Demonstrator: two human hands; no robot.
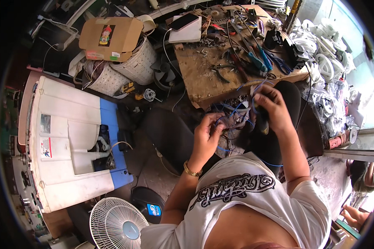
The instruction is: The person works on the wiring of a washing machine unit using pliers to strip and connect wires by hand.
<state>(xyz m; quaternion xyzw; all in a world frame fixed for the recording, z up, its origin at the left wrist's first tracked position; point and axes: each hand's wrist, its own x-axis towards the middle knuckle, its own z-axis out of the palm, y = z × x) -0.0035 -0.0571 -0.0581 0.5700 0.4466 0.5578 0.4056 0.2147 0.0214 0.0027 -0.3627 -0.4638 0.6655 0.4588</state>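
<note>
Blue wires (236, 109), one loose tangle, were held just beside the table (195, 86) — left hand (207, 133) and right hand (274, 107) each narrowed in grip on them — strand-by-strand handling was judged in hand, steady pinching seemingly called for next.

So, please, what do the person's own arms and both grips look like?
The left grip and right grip wear no gloves. A gold-coloured link band circles the left wrist; the right has none. Short white sleeves leave both forearms uncovered.
</note>
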